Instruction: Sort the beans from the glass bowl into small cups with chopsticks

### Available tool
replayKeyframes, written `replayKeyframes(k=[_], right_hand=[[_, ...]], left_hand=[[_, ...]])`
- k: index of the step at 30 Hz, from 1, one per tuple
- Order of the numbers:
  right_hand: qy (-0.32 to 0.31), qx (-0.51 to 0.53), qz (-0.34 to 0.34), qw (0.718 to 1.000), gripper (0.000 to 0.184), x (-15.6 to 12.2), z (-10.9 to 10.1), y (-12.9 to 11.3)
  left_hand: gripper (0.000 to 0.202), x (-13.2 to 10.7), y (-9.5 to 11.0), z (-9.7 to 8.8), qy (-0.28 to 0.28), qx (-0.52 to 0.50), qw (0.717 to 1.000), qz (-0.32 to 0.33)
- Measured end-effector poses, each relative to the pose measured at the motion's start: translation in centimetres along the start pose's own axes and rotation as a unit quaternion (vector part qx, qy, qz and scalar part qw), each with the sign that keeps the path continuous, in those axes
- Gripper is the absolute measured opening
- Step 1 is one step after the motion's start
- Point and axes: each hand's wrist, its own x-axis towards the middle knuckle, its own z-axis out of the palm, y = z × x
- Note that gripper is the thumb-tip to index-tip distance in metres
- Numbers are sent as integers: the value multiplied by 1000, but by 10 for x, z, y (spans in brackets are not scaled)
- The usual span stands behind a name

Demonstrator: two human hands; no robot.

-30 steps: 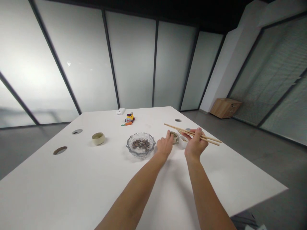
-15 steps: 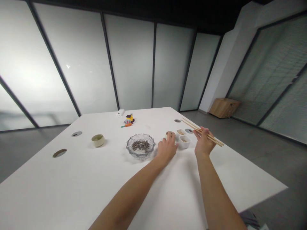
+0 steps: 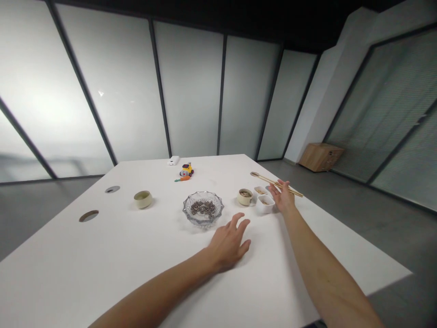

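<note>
My left hand [image 3: 229,241] hovers over the white table with its fingers apart and curved, holding nothing. It is nearest to the clear glass bowl [image 3: 202,221] of dark brown beans. Beyond its fingertips stands a small cream cup [image 3: 245,199] with pale pieces inside. Wooden chopsticks [image 3: 266,178] lie in my right hand [image 3: 284,197], pointing left and away, low over the table. Beside that hand are a white square dish [image 3: 265,209] and a second small white dish [image 3: 261,190] behind it, both containing small light bits.
An empty pale green bowl [image 3: 143,199] stands at the left. Farther back are a yellow toy vehicle [image 3: 186,170], a toy carrot [image 3: 185,179] and a white box-like object [image 3: 174,160]. Round holes [image 3: 89,216] pierce the table [image 3: 143,255]. A wooden cabinet [image 3: 320,157] stands on the floor.
My left hand has let go of the small cream cup and drawn back toward me, its fingers spreading. My right hand has moved slightly left, with the chopsticks lower.
</note>
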Motion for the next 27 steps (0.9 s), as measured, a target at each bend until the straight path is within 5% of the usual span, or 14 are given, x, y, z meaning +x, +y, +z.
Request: replayKeyframes(k=[5, 14, 27], right_hand=[[5, -23, 7, 1000, 38, -1, 4, 12], [16, -33, 14, 999, 37, -21, 11, 33], [20, -37, 29, 999, 37, -40, 22, 21]], left_hand=[[56, -18, -15, 5, 7, -31, 999, -7], [55, -16, -13, 8, 9, -33, 999, -4], [52, -20, -7, 2, 23, -23, 999, 8]])
